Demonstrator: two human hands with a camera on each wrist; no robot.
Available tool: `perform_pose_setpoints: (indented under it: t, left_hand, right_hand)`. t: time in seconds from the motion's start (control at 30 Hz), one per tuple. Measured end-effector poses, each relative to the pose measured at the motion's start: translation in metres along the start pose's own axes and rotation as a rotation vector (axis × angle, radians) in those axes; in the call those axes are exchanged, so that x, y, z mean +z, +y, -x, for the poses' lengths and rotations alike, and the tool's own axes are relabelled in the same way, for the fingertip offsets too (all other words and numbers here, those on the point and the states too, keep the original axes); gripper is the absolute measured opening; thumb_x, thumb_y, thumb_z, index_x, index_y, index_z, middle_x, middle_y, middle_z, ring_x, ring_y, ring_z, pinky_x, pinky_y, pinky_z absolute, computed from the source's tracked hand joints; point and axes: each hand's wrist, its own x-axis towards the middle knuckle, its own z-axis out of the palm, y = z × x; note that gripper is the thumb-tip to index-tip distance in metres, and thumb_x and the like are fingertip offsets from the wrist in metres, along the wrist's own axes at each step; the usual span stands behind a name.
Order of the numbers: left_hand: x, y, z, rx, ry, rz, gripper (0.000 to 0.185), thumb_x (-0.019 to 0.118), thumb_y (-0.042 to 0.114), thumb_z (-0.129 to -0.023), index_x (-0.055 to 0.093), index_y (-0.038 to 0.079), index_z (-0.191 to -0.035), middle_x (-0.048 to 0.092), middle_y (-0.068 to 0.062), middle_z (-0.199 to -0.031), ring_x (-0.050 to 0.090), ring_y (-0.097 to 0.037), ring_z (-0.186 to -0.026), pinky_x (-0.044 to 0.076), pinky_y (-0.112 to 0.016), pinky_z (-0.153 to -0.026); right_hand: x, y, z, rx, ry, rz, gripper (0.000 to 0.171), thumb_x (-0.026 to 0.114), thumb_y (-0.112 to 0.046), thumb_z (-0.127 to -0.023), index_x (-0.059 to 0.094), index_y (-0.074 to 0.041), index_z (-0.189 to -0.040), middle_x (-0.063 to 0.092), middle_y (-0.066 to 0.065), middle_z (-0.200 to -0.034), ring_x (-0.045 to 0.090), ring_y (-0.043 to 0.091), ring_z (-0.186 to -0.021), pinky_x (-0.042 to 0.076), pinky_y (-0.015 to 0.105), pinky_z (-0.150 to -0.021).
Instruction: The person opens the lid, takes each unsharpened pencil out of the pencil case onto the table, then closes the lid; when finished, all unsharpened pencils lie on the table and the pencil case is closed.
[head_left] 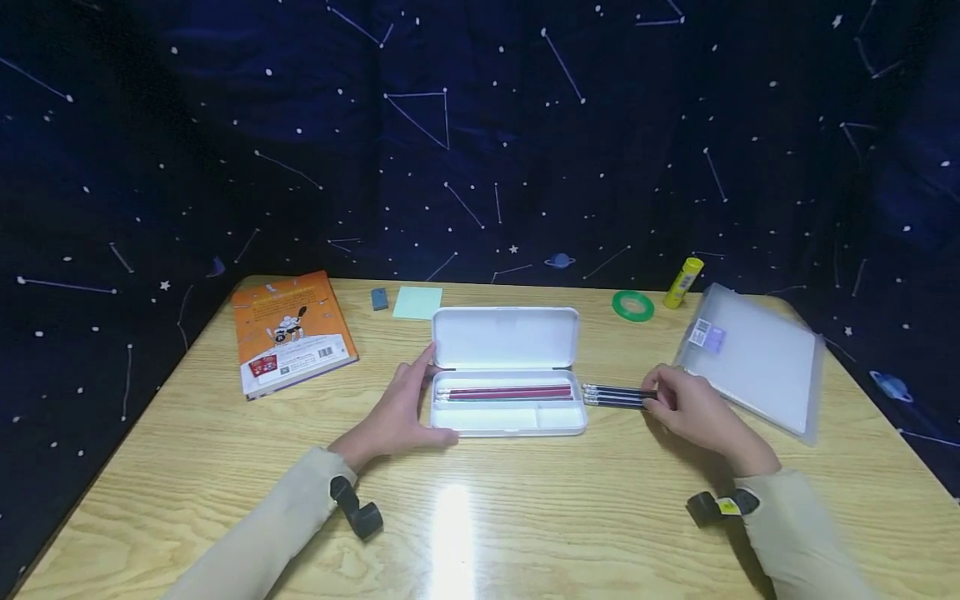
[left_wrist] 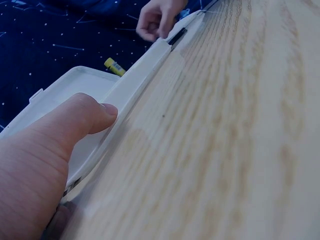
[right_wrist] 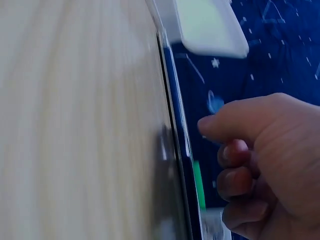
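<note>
While left hand (head_left: 401, 412) braces open pencil case (head_left: 507, 371) at its left end, prob. to stop sliding | right hand (head_left: 693, 408) pinches dark pencils (head_left: 615, 396) on surface (head_left: 525, 517) just right of case; tips face case | red pencils (head_left: 504, 391) lie in top tray

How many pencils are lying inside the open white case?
3, as far as the blur allows: the pencils lie side by side in the long rear compartment of the pencil case. Others might be hidden.

right hand (right_wrist: 260, 165) curled, wooden table (right_wrist: 75, 125), blurred
</note>
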Motion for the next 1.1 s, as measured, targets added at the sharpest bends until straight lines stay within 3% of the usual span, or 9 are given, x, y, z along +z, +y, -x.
perform_pose_setpoints:
  t: [0.23, 0.53, 0.93, 1.1]
  left_hand:
    - [-0.001, -0.001, 0.001, -0.013, -0.007, -0.016, 0.129, 0.086, 0.043, -0.06, 0.006, 0.015, -0.156, 0.049, -0.001, -0.136, 0.039, -0.014, -0.113, 0.039, -0.04, -0.102]
    - [-0.001, 0.001, -0.001, 0.005, 0.0, -0.006, 0.131, 0.087, 0.041, -0.058, 0.005, 0.015, -0.156, 0.049, -0.002, -0.134, 0.039, -0.014, -0.112, 0.041, -0.039, -0.101]
    - [-0.001, -0.001, 0.0, 0.001, -0.005, -0.014, 0.13, 0.087, 0.041, -0.059, 0.005, 0.014, -0.156, 0.049, -0.002, -0.135, 0.04, -0.014, -0.112, 0.04, -0.039, -0.101]
    - [-0.002, -0.001, 0.0, 0.003, -0.005, -0.019, 0.13, 0.087, 0.041, -0.058, 0.006, 0.014, -0.156, 0.049, -0.002, -0.136, 0.04, -0.014, -0.112, 0.04, -0.039, -0.101]
  right_hand:
    - [0.018, -0.031, -0.035, -0.001, -0.107, -0.049, 0.019, 0.062, -0.004, -0.087, 0.068, -0.009, -0.104, 0.042, -0.006, -0.061, 0.038, 0.006, -0.054, 0.033, 0.023, -0.05]
    - [0.033, -0.065, -0.066, -0.057, -0.169, -0.086, 0.017, 0.063, -0.011, -0.09, 0.073, -0.01, -0.104, 0.04, -0.006, -0.059, 0.038, 0.009, -0.055, 0.033, 0.023, -0.052]
    - [0.058, -0.092, -0.087, -0.124, -0.253, 0.009, 0.016, 0.068, -0.018, -0.088, 0.075, -0.011, -0.101, 0.043, -0.009, -0.052, 0.037, 0.006, -0.049, 0.032, 0.021, -0.052]
    - [0.059, -0.098, -0.09, -0.071, -0.269, 0.056, 0.01, 0.07, -0.018, -0.087, 0.073, -0.012, -0.094, 0.056, -0.006, -0.061, 0.046, 0.009, -0.057, 0.039, 0.025, -0.057]
